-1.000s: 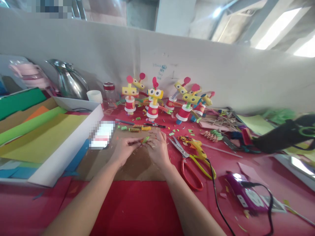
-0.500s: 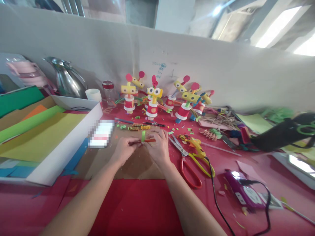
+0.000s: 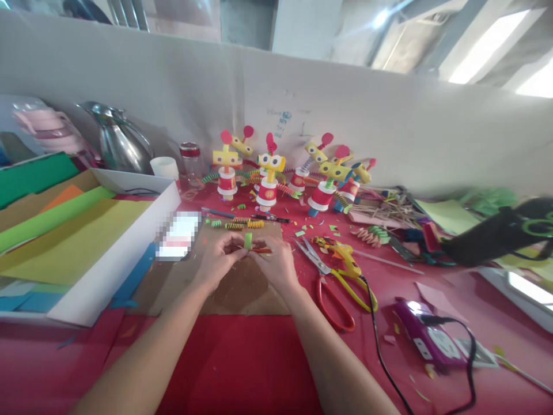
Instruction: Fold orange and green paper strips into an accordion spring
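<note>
A short green paper strip [image 3: 248,241] stands upright between my fingertips, above a brown cardboard sheet [image 3: 246,291]. An orange strip [image 3: 261,251] runs sideways from it under the fingers of my right hand [image 3: 276,260]. My left hand [image 3: 220,259] pinches the crossing of the strips from the left, its fingers bent and closed. From the other side my right hand is closed on the orange strip, its fingertips close to the left ones. Just beyond my hands lie folded paper springs [image 3: 254,224], yellow and green, and a black pen [image 3: 272,218].
Right of my hands lie scissors [image 3: 317,259] and a yellow glue gun [image 3: 348,259] with a black cord. Several paper-cup figures [image 3: 268,193] stand near the wall. A white box [image 3: 114,253] of coloured paper and a phone [image 3: 179,235] are on the left; a purple power strip [image 3: 425,334] is front right.
My right fingers have drawn down and in, and my left fingers are more curled. The green strip has shifted slightly left and down.
</note>
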Demonstrator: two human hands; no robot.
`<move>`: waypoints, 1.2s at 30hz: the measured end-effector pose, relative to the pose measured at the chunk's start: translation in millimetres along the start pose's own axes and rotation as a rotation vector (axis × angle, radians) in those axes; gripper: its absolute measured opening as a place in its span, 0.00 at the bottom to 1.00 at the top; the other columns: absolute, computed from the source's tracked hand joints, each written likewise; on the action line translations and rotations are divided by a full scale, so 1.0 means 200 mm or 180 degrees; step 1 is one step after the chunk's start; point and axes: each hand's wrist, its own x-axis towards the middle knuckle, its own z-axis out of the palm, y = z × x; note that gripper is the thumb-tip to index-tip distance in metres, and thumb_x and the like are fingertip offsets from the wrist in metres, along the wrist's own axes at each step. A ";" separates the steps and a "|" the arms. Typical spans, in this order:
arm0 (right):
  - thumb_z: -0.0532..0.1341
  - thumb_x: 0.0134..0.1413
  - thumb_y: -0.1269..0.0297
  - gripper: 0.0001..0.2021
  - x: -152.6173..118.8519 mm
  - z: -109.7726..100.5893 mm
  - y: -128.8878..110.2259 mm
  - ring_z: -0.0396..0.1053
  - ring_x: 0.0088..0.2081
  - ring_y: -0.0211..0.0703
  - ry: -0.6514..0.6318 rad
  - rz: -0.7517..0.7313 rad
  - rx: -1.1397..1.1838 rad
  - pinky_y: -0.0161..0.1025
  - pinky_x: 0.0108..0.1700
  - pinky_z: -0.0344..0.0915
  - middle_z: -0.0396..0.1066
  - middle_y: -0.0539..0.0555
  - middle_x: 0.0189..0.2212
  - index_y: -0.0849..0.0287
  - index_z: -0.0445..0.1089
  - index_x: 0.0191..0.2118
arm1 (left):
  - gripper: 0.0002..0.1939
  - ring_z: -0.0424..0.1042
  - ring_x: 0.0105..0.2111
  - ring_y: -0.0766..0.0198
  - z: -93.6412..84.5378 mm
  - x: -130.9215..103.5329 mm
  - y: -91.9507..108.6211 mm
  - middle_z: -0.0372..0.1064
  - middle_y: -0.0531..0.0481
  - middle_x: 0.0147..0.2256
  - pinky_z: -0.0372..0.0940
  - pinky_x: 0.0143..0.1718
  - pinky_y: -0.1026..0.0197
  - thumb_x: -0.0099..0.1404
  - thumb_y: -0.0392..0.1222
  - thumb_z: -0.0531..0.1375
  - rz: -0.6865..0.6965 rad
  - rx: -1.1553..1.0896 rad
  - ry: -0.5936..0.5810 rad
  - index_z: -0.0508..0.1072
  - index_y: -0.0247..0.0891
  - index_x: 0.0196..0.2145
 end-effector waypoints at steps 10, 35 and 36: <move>0.63 0.53 0.69 0.08 -0.02 -0.01 -0.02 0.71 0.40 0.48 0.0132 -0.0459 -0.0292 0.44 0.46 0.59 0.77 0.53 0.36 0.52 0.75 0.40 | 0.25 0.72 0.36 0.63 0.02 0.00 -0.01 0.74 0.51 0.33 0.65 0.43 0.56 0.45 0.36 0.70 -0.0174 -0.0645 0.0057 0.67 0.38 0.41; 0.68 0.45 0.57 0.11 -0.02 0.04 -0.05 0.70 0.32 0.43 -0.0312 0.1074 0.2788 0.38 0.37 0.63 0.75 0.51 0.28 0.59 0.77 0.32 | 0.15 0.71 0.36 0.61 0.01 0.02 -0.04 0.76 0.49 0.33 0.64 0.42 0.58 0.38 0.39 0.73 -0.0334 -0.1122 0.0314 0.81 0.39 0.29; 0.67 0.45 0.57 0.10 -0.02 0.04 -0.05 0.69 0.32 0.43 -0.0329 0.1032 0.2712 0.38 0.37 0.63 0.75 0.51 0.28 0.59 0.77 0.31 | 0.15 0.71 0.35 0.61 0.01 0.02 -0.04 0.76 0.48 0.33 0.64 0.42 0.57 0.39 0.40 0.73 -0.0314 -0.1092 0.0346 0.81 0.38 0.29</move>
